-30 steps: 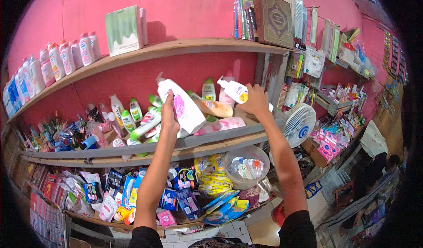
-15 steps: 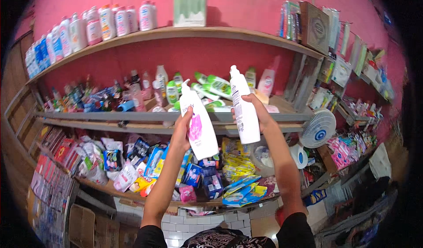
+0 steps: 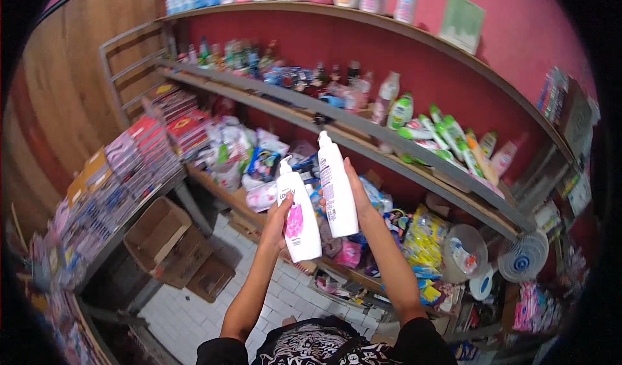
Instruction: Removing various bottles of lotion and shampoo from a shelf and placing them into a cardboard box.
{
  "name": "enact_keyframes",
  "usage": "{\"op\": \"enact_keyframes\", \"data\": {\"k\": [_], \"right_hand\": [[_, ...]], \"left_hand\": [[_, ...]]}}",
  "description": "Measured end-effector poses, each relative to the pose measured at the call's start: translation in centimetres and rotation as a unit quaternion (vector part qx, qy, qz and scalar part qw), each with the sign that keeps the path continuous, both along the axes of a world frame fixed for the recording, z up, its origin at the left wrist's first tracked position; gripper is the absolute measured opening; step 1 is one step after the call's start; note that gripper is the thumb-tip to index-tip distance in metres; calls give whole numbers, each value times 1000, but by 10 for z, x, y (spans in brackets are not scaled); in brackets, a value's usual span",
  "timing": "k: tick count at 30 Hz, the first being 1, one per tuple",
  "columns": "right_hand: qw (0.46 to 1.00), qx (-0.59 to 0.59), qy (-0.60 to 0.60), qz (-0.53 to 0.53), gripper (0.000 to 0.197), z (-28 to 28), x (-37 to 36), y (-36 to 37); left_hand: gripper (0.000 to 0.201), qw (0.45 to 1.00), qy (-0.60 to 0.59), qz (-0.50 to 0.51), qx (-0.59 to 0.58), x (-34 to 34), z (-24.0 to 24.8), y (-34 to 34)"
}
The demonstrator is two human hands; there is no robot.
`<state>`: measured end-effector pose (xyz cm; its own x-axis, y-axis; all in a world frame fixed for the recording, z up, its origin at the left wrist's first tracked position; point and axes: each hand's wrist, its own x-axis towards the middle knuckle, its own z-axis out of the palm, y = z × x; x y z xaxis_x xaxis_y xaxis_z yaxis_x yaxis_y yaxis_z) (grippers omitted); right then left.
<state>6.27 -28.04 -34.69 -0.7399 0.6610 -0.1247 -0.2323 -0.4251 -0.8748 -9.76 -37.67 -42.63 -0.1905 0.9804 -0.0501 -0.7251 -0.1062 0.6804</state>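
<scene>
Two large white pump bottles are held up side by side in front of me. My left hand [image 3: 278,221] is closed round the left bottle [image 3: 304,239], which carries a pink patch on its front. The right bottle [image 3: 339,200], with small dark print facing me, sits in the grip of my right hand [image 3: 356,193]. Both stand nearly upright, leaning slightly left, with their pumps at the top. The right bottle is a little higher than the left one. Behind them, green-and-white bottles [image 3: 447,132] lie jumbled on the middle shelf.
White and blue bottles line the upper shelf [image 3: 389,22]. Perfume-like glass bottles [image 3: 249,57] crowd the middle shelf's left. Below lie colourful packets [image 3: 424,239]. A white fan [image 3: 522,259] stands right. On the left are book stacks [image 3: 136,161] and an open cardboard box [image 3: 155,232] on the tiled floor.
My view has swung left, bringing the cardboard box and book stacks further into sight. Both bottles are now lower and closer together, still in my hands.
</scene>
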Motion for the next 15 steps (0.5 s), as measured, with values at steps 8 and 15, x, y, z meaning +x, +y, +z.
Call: {"op": "enact_keyframes", "data": {"k": [8,15], "right_hand": [[973,-146,-17,179,73,-95,-146,-37],[944,-173,-103,260,79,-164,-246,-75]], "left_hand": [[31,982,-33,174,-70,-95,-58,-106],[30,947,-90,291,-105,-160,-121,-163]]}}
